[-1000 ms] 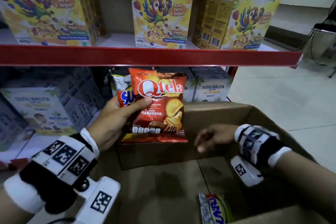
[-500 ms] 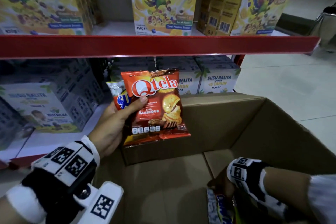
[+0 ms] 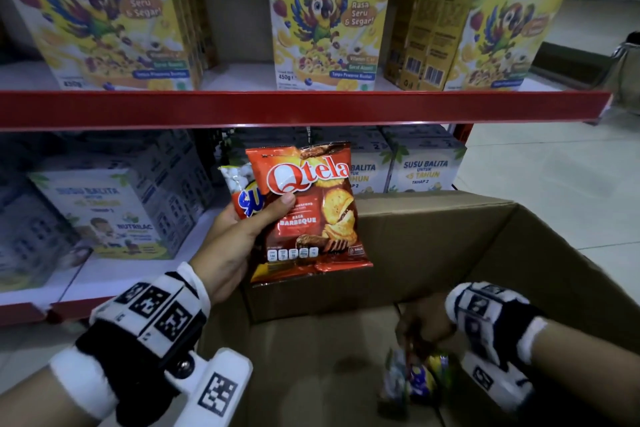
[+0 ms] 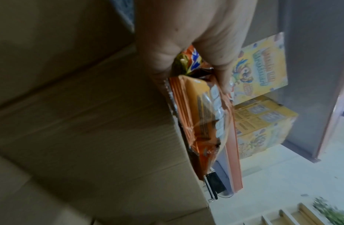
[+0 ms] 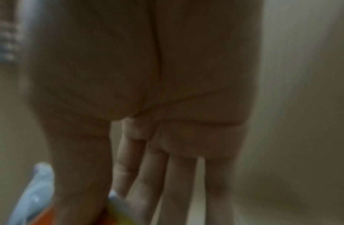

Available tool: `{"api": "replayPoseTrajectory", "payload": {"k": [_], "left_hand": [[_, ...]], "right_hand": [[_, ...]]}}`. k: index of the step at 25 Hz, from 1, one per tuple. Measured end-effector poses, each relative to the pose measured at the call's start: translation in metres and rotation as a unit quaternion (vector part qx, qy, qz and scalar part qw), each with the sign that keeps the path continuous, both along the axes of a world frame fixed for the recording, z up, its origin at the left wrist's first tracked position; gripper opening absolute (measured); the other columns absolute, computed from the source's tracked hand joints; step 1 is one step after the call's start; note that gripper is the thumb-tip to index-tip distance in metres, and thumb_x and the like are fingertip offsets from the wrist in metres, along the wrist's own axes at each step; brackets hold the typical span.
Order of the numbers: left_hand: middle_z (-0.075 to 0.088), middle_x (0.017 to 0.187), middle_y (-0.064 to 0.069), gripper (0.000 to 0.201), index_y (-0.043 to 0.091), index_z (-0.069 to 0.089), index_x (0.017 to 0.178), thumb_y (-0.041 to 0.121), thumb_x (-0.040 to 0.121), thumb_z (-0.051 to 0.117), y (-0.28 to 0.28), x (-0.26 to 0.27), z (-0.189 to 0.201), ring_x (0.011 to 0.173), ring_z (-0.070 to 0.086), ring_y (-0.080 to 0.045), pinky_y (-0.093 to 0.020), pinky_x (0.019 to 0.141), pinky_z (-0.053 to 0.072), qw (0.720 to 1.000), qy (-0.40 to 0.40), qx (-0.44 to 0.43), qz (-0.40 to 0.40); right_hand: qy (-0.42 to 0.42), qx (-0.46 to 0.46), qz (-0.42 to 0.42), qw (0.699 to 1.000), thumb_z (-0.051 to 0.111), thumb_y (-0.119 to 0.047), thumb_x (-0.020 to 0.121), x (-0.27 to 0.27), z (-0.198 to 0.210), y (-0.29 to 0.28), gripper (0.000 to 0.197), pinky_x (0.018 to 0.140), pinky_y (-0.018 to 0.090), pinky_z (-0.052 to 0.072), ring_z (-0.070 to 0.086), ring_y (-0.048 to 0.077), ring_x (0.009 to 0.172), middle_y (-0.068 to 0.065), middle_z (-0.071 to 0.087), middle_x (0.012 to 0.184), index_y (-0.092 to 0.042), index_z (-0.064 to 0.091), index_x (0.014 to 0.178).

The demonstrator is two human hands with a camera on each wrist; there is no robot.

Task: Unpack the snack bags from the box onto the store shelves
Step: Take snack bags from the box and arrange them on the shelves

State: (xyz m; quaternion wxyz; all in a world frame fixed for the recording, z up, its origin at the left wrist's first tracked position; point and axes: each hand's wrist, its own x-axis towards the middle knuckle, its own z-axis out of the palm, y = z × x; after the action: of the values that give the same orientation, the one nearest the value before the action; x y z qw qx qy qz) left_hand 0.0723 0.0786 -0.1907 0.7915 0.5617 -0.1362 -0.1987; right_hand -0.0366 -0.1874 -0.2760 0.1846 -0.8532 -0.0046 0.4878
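Two snack bags (image 3: 308, 211) held, one cardboard box (image 3: 433, 236), one bag (image 3: 415, 378) inside, two hands (image 3: 232, 243)

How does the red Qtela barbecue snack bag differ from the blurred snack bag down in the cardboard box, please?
The red Qtela barbecue snack bag is raised upright before the shelves, gripped by the left hand, its print sharp. The blurred snack bag lies low inside the cardboard box, at the right hand, its print unreadable.

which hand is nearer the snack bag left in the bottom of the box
Right. The right hand is down inside the box at that snack bag; the left hand holds the Qtela bag above it.
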Motion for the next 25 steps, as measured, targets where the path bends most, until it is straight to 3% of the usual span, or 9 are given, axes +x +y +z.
{"api": "replayPoseTrajectory", "payload": {"k": [2, 4, 7, 10, 12, 15, 19, 21, 25], "left_hand": [[0.075, 0.101, -0.006, 0.059, 0.019, 0.065, 0.111, 0.036, 0.057, 0.082, 0.002, 0.002, 0.011, 0.09, 0.073, -0.023, -0.029, 0.065, 0.058, 1.0, -0.015, 0.004, 0.015], [0.074, 0.103, -0.006, 0.065, 0.018, 0.064, 0.115, 0.038, 0.057, 0.083, 0.005, 0.004, 0.024, 0.092, 0.072, -0.023, -0.029, 0.068, 0.058, 0.998, -0.043, -0.001, 0.034], [0.074, 0.106, -0.004, 0.067, 0.019, 0.062, 0.118, 0.042, 0.058, 0.083, 0.006, 0.002, 0.039, 0.096, 0.071, -0.023, -0.037, 0.081, 0.056, 0.995, -0.074, -0.013, 0.064], [0.072, 0.109, -0.004, 0.062, 0.019, 0.061, 0.12, 0.042, 0.065, 0.078, 0.002, -0.005, 0.044, 0.099, 0.07, -0.024, -0.043, 0.09, 0.053, 0.993, -0.089, -0.018, 0.081], [0.072, 0.109, -0.004, 0.059, 0.018, 0.061, 0.119, 0.042, 0.067, 0.075, 0.001, -0.011, 0.047, 0.099, 0.07, -0.023, -0.044, 0.091, 0.053, 0.991, -0.1, -0.007, 0.085], [0.074, 0.105, -0.004, 0.052, 0.018, 0.063, 0.114, 0.041, 0.068, 0.071, -0.002, -0.02, 0.049, 0.094, 0.071, -0.021, -0.039, 0.084, 0.057, 0.991, -0.117, 0.021, 0.069], [0.075, 0.1, -0.002, 0.038, 0.021, 0.065, 0.103, 0.036, 0.068, 0.069, -0.007, -0.029, 0.052, 0.088, 0.073, -0.018, -0.023, 0.069, 0.059, 0.987, -0.153, 0.032, 0.047], [0.075, 0.102, -0.001, 0.04, 0.021, 0.064, 0.108, 0.037, 0.071, 0.066, -0.009, -0.033, 0.054, 0.09, 0.072, -0.017, -0.024, 0.072, 0.059, 0.986, -0.159, 0.024, 0.049], [0.071, 0.112, -0.002, 0.057, 0.019, 0.056, 0.122, 0.045, 0.071, 0.064, -0.014, -0.036, 0.056, 0.099, 0.07, -0.018, -0.032, 0.083, 0.058, 0.99, -0.132, -0.007, 0.052]], "right_hand": [[-0.119, 0.124, -0.073, 0.982, 0.058, -0.006, 0.092, 0.005, 0.039, -0.005, 0.014, 0.081, 0.024, 0.046, 0.056, 0.007, 0.08, 0.008, 0.061, 0.098, -0.007, 0.064, 0.105], [-0.252, 0.218, -0.169, 0.927, 0.055, -0.002, 0.092, 0.004, 0.091, -0.007, 0.018, 0.087, 0.019, 0.048, 0.06, 0.005, 0.087, 0.004, 0.065, 0.102, -0.009, 0.063, 0.107], [-0.391, 0.284, -0.313, 0.818, 0.051, 0.002, 0.091, -0.009, 0.145, -0.015, 0.027, 0.07, 0.006, 0.05, 0.065, -0.006, 0.073, -0.008, 0.071, 0.089, -0.021, 0.064, 0.094], [-0.408, 0.331, -0.395, 0.754, 0.044, 0.002, 0.094, -0.013, 0.174, -0.02, 0.022, 0.059, 0.013, 0.054, 0.068, 0.0, 0.063, -0.008, 0.073, 0.07, -0.01, 0.062, 0.095], [-0.412, 0.348, -0.443, 0.716, 0.047, -0.014, 0.097, -0.021, 0.181, -0.012, 0.018, 0.058, 0.02, 0.057, 0.069, 0.008, 0.06, -0.001, 0.074, 0.068, -0.006, 0.062, 0.1], [-0.403, 0.358, -0.436, 0.721, 0.061, -0.049, 0.075, -0.028, 0.186, 0.003, 0.047, 0.061, 0.029, 0.059, 0.072, 0.017, 0.072, 0.007, 0.076, 0.084, -0.008, 0.069, 0.096], [-0.409, 0.499, -0.403, 0.649, 0.072, -0.023, 0.066, -0.03, 0.191, 0.026, 0.034, 0.057, 0.023, 0.055, 0.072, 0.017, 0.07, 0.01, 0.075, 0.086, -0.009, 0.068, 0.097], [-0.413, 0.539, -0.415, 0.605, 0.072, -0.022, 0.065, -0.025, 0.185, 0.036, 0.033, 0.06, 0.025, 0.056, 0.072, 0.017, 0.07, 0.01, 0.075, 0.085, -0.009, 0.069, 0.095], [-0.404, 0.561, -0.449, 0.566, 0.075, -0.026, 0.064, -0.016, 0.167, 0.057, 0.037, 0.066, 0.028, 0.058, 0.071, 0.019, 0.074, 0.012, 0.074, 0.092, -0.014, 0.068, 0.098]]}}
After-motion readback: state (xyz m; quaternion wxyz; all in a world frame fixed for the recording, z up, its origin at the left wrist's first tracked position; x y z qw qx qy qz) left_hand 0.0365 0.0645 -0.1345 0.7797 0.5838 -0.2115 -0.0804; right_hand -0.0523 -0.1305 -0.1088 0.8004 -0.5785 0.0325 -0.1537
